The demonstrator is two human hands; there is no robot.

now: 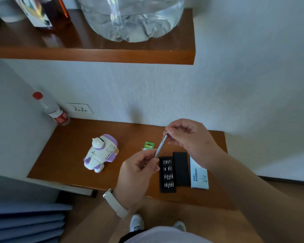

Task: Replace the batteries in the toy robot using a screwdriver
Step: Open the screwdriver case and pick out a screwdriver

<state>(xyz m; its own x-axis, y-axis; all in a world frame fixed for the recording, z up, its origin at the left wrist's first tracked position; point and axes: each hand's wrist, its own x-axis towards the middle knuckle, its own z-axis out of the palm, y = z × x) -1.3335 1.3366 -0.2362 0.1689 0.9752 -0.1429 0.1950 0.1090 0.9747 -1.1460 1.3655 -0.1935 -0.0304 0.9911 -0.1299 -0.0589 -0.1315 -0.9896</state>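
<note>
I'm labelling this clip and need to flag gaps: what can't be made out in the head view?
All head view.
Screwdriver tip: hidden inside the fingers of the right hand; any fitted bit unseen.
Its lower end: covered by the left hand.
Toy robot battery cover: not on any visible side.
Bit case: bits too small to tell types.
Battery pack: print too small to read.

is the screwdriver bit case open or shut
Open: the bit tray lies uncovered on the table with its bits showing, and its black cover lies beside it.

white wall (244, 76) | wooden shelf (95, 55) above | wooden table (63, 155) | wall socket (79, 108)
</note>
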